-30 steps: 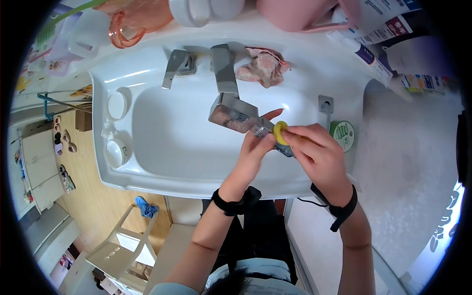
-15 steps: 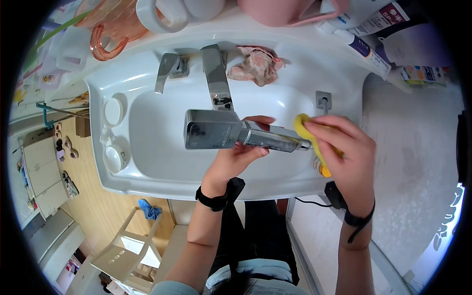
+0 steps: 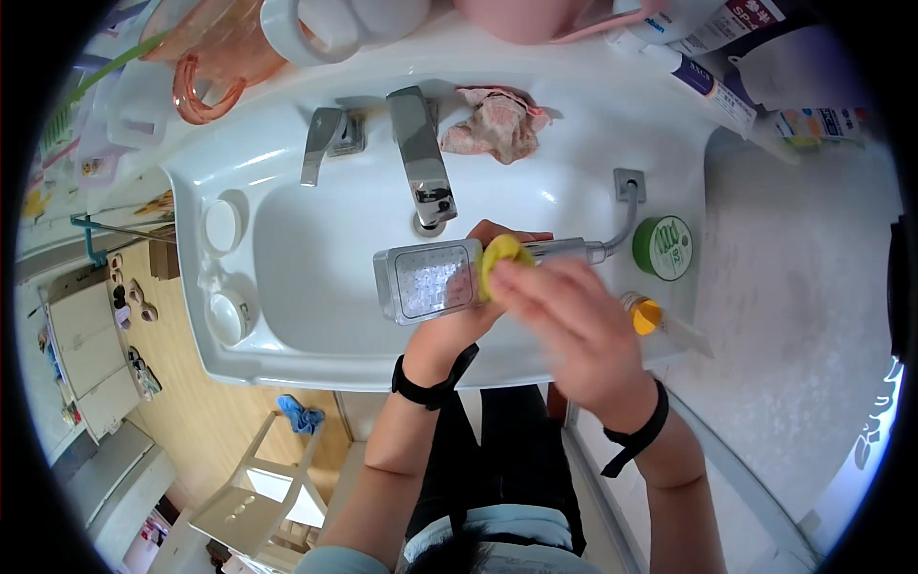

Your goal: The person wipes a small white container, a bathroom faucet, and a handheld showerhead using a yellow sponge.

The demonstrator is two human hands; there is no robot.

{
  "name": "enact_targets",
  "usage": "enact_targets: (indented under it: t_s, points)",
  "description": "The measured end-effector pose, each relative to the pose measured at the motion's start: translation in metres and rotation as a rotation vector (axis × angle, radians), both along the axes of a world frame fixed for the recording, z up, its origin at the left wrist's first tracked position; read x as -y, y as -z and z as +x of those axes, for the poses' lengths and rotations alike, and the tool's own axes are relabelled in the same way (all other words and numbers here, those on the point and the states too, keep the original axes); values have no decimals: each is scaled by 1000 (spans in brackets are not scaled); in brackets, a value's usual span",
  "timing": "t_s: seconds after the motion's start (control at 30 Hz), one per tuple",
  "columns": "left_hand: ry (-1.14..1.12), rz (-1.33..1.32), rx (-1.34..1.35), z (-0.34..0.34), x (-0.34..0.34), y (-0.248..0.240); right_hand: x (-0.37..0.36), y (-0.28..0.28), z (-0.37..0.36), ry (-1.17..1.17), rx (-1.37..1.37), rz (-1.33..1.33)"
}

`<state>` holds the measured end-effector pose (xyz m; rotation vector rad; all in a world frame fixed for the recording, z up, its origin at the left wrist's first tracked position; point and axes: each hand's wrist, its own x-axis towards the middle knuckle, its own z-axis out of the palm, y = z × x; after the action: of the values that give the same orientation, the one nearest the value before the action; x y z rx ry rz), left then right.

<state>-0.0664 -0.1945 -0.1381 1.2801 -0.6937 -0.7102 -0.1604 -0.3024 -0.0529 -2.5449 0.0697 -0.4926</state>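
Sink (image 3: 311, 268) beneath half-hidden shower handle (image 3: 566, 249)

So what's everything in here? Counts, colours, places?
Sink: one, white, centre
Shower head: one, silver, over sink
Soft pad: one, yellow, against shower head
Hose: one, grey, sink's right
Faucet: one, silver, sink's back
Tap lever: one, silver, left of faucet
Crumpled cloth: one, pink, right of faucet
Round container: one, green, sink's right
Round tubs: two, white, sink's left
Jug: one, orange, back left
Handled vessel: one, pink, back
Tubes: several, mixed, back right
Chair: one, cream, floor left
Wristbands: two, black, wrists
Left hand: one, bare, gripping shower head
Right hand: one, blurred, holding pad
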Motion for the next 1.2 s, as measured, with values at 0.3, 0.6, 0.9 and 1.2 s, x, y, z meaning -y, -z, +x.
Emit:
enact_targets:
  t_s: [0.3, 0.6, 0.9, 1.2]
  points:
    - [133, 44, 25, -2, -5, 2, -8, -4, 5, 12, -13, 122]
    - [-88, -27, 15, -17, -11, 8, -3, -14, 8, 308, -193, 559]
    - [-37, 175, 455, -19, -12, 11, 6, 0, 3, 285, -168, 290]
    - [136, 208, 166, -6, -10, 4, 14, 11, -22, 156, -211, 273]
